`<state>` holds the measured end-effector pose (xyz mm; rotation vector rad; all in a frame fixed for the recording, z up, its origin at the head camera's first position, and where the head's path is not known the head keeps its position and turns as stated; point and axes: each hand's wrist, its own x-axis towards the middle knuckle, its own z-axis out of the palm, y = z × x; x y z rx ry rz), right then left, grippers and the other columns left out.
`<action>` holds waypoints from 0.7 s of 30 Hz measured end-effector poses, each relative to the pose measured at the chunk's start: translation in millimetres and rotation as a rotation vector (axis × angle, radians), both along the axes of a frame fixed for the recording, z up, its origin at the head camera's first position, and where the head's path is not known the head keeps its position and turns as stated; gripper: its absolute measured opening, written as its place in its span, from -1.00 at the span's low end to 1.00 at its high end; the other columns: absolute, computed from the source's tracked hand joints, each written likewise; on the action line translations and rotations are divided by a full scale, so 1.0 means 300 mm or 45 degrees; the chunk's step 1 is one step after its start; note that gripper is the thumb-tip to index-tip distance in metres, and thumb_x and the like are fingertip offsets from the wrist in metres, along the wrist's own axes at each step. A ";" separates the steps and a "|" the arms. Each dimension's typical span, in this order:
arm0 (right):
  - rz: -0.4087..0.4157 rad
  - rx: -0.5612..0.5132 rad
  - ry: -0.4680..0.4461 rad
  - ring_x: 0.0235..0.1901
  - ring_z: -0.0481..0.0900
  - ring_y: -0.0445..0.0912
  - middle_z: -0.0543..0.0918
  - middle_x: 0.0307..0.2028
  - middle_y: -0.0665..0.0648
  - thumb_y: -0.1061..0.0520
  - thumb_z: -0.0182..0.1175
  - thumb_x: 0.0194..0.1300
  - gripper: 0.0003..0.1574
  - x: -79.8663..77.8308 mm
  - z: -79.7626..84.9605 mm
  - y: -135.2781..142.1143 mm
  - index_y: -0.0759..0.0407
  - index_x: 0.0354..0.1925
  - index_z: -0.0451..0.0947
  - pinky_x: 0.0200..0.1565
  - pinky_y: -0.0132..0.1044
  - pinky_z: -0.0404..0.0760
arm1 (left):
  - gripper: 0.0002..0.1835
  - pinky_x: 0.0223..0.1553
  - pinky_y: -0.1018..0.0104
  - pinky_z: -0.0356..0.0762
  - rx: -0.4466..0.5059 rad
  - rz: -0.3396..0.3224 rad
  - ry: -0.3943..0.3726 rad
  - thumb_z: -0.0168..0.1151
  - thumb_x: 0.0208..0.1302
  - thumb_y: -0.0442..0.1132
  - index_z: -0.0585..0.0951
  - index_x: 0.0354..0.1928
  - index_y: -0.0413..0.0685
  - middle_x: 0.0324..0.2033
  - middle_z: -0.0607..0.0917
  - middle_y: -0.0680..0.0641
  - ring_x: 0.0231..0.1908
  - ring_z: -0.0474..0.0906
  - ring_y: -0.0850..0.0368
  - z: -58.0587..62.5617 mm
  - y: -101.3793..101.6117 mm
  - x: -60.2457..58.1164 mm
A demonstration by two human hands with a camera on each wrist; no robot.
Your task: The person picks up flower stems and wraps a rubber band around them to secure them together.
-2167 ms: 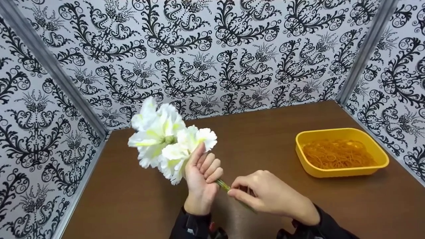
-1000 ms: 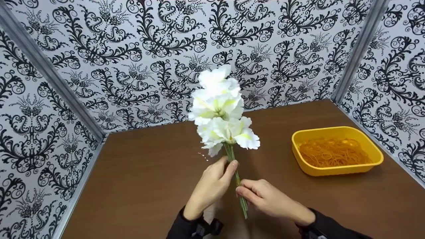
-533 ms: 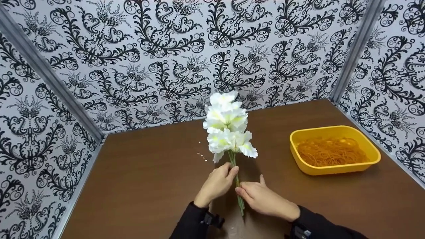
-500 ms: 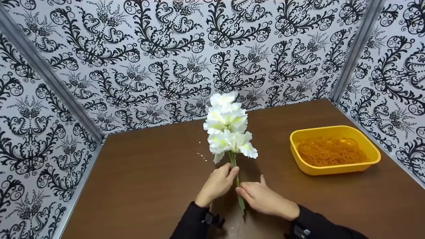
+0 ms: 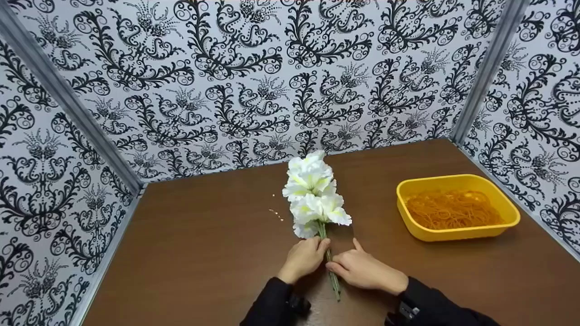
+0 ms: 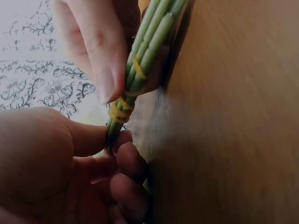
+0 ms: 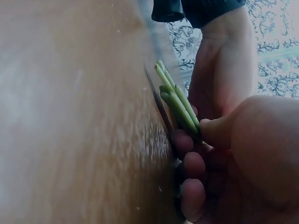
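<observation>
A bunch of white artificial flowers (image 5: 312,194) with yellow-tinged petals lies low over the table, blooms pointing away from me. My left hand (image 5: 304,258) pinches the green stems (image 6: 149,42) just below the blooms. Lower down, my right hand (image 5: 364,269) grips the same stems between thumb and fingers. In the left wrist view a yellow rubber band (image 6: 121,110) is wound several times around the stems between the two hands, with a loop stretching up along them. The cut stem ends (image 7: 170,84) stick out past my right hand, close to the tabletop.
A yellow plastic tub (image 5: 457,234) filled with loose rubber bands (image 5: 453,210) stands on the right of the brown table (image 5: 204,240). Small pale bits (image 5: 276,214) lie left of the flowers. Patterned panels (image 5: 244,104) enclose the back and sides.
The flowers have swung from tilted left to pointing away, then sunk toward the table. Both hands have come down with them, and the left hand has turned over on the stems.
</observation>
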<state>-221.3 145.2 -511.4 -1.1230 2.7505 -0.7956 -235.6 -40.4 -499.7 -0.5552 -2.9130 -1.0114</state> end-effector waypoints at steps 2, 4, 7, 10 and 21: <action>0.005 0.004 0.007 -0.48 0.55 -0.23 0.32 -0.64 -0.21 -0.05 0.00 0.61 -0.48 -0.001 -0.002 0.001 0.01 -0.56 0.37 0.22 0.64 0.01 | -0.59 -0.50 0.17 0.37 0.006 0.006 0.010 0.07 0.56 -0.05 0.43 -0.53 0.00 -0.65 0.34 0.09 -0.56 0.41 0.07 -0.001 0.001 0.001; 0.006 0.017 0.015 -0.49 0.54 -0.23 0.31 -0.64 -0.22 -0.05 0.01 0.60 -0.49 -0.001 -0.002 0.002 -0.01 -0.56 0.37 0.22 0.63 0.02 | -0.59 -0.51 0.17 0.37 0.003 0.015 0.022 0.08 0.55 -0.05 0.42 -0.54 0.00 -0.66 0.34 0.09 -0.57 0.40 0.08 -0.002 0.001 0.001; 0.002 0.054 0.023 -0.48 0.57 -0.21 0.32 -0.64 -0.21 -0.03 0.01 0.60 -0.51 0.001 0.002 0.006 -0.01 -0.55 0.38 0.23 0.61 0.05 | -0.59 -0.52 0.15 0.38 -0.015 0.029 0.022 0.08 0.55 -0.04 0.43 -0.53 0.01 -0.65 0.39 0.06 -0.56 0.45 0.04 0.000 0.004 0.002; 0.006 0.103 0.020 -0.40 0.64 -0.13 0.34 -0.64 -0.18 -0.01 -0.01 0.61 -0.52 0.006 0.010 0.010 0.00 -0.53 0.37 0.25 0.58 0.07 | -0.61 -0.50 0.11 0.42 -0.025 0.033 0.014 0.07 0.54 -0.03 0.45 -0.51 0.02 -0.62 0.46 0.03 -0.52 0.52 -0.01 0.001 0.009 0.002; 0.021 0.310 0.046 -0.36 0.67 0.05 0.39 -0.64 -0.10 0.01 -0.03 0.61 -0.60 0.031 0.032 0.012 0.04 -0.44 0.43 0.26 0.41 0.30 | -0.66 -0.43 0.14 0.43 0.032 0.017 -0.038 0.11 0.52 -0.01 0.56 -0.46 0.05 -0.62 0.43 0.10 -0.51 0.47 0.10 -0.008 0.006 -0.001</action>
